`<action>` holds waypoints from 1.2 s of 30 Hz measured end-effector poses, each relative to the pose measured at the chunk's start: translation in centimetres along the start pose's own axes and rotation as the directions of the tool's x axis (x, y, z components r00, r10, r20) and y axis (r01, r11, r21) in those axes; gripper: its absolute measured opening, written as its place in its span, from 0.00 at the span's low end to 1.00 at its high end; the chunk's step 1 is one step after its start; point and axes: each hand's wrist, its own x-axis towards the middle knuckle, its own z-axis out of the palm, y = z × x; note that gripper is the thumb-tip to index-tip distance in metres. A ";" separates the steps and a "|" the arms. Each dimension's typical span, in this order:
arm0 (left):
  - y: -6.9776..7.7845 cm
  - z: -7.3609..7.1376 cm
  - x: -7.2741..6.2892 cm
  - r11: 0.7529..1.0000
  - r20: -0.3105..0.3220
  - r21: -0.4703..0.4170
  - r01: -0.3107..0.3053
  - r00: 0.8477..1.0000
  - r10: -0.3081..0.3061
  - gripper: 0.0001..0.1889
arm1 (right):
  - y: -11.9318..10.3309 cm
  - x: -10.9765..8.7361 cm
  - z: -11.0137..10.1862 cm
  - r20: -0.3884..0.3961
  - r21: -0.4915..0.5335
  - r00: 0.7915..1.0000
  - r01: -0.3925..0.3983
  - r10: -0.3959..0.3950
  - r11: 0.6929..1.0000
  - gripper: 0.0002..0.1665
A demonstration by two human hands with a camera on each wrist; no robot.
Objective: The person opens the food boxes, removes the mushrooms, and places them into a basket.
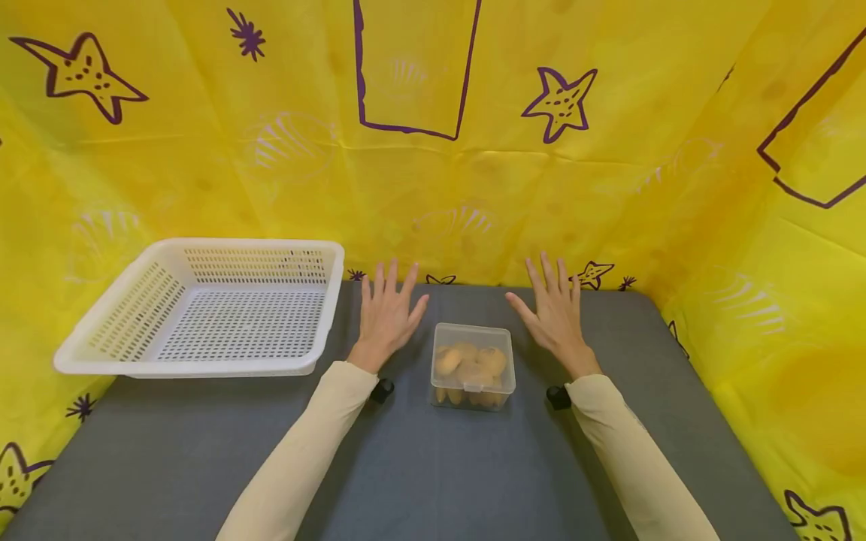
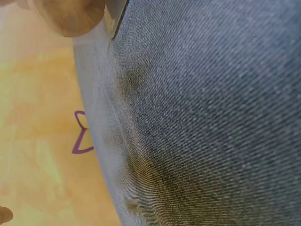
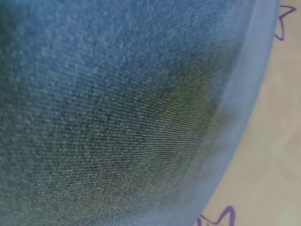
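A clear plastic box (image 1: 473, 367) with its lid on stands in the middle of the grey table, and several rounded tan-brown pieces show through it; their exact kind is hard to tell. My left hand (image 1: 387, 315) is spread open just left of the box, between it and a white basket. On the other side my right hand (image 1: 556, 319) is likewise spread, apart from the box. Neither hand holds anything. Part of the box (image 2: 113, 19) appears at the top of the left wrist view, with a fingertip (image 2: 4, 215) at the lower left. The right wrist view shows only cloth and backdrop.
A white perforated plastic basket (image 1: 196, 368) sits at the table's left, with nothing seen inside. Grey cloth (image 1: 433, 481) covers the table. A yellow curtain (image 1: 433, 180) with purple starfish drawings closes off the back and sides.
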 end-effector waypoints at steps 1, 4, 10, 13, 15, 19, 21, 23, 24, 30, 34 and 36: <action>0.0 0.0 -0.1 1.000 -0.005 0.002 -0.003 1.000 0.003 0.33 | -0.1 -0.1 -0.1 -0.003 0.010 1.000 0.003 -0.003 1.000 0.48; 0.2 -0.2 -0.6 1.000 -0.009 -0.001 -0.007 1.000 0.007 0.33 | -0.4 -0.6 -0.3 -0.013 0.035 1.000 0.009 -0.008 0.999 0.48; 0.7 -0.8 -1.4 1.000 0.006 -0.029 -0.003 1.000 0.004 0.33 | -1.2 -1.7 -0.6 -0.035 0.085 0.999 0.044 -0.041 0.995 0.45; 1.0 -1.1 -1.9 0.999 -0.011 -0.047 -0.011 1.000 0.011 0.33 | -1.5 -2.3 -0.6 -0.038 0.114 0.998 0.053 -0.049 0.992 0.45; 1.2 -1.3 -2.3 0.998 -0.017 -0.057 -0.017 1.000 0.017 0.33 | -1.7 -2.7 -0.7 -0.034 0.141 0.998 0.059 -0.054 0.988 0.44; 1.5 -1.5 -3.0 0.994 -0.034 -0.102 -0.026 0.999 0.023 0.32 | -2.0 -3.5 -0.8 -0.021 0.203 0.998 0.061 -0.058 0.977 0.43; 1.7 -1.7 -3.4 0.992 -0.034 -0.127 -0.025 0.999 0.021 0.31 | -2.1 -3.9 -0.9 -0.017 0.228 0.998 0.060 -0.057 0.972 0.43; 1.8 -1.9 -3.7 0.989 -0.028 -0.145 -0.025 0.999 0.021 0.31 | -2.2 -4.3 -1.0 -0.011 0.245 0.999 0.054 -0.053 0.968 0.44; 1.9 -1.9 -3.8 0.988 -0.023 -0.151 -0.023 1.000 0.020 0.31 | -2.3 -4.5 -1.0 -0.009 0.254 0.999 0.051 -0.051 0.966 0.44; 2.3 -2.2 -4.7 0.981 -0.003 -0.192 -0.029 1.000 0.029 0.30 | -2.7 -5.9 -1.4 0.027 0.326 0.999 0.028 -0.039 0.945 0.44; 2.6 -2.2 -5.3 0.972 -0.009 -0.229 -0.050 0.999 0.049 0.29 | -2.9 -6.6 -1.4 0.058 0.395 0.997 0.019 -0.046 0.918 0.44; 2.8 -2.3 -5.6 0.967 -0.012 -0.247 -0.064 0.998 0.064 0.29 | -3.0 -6.9 -1.3 0.071 0.425 0.996 0.021 -0.057 0.905 0.44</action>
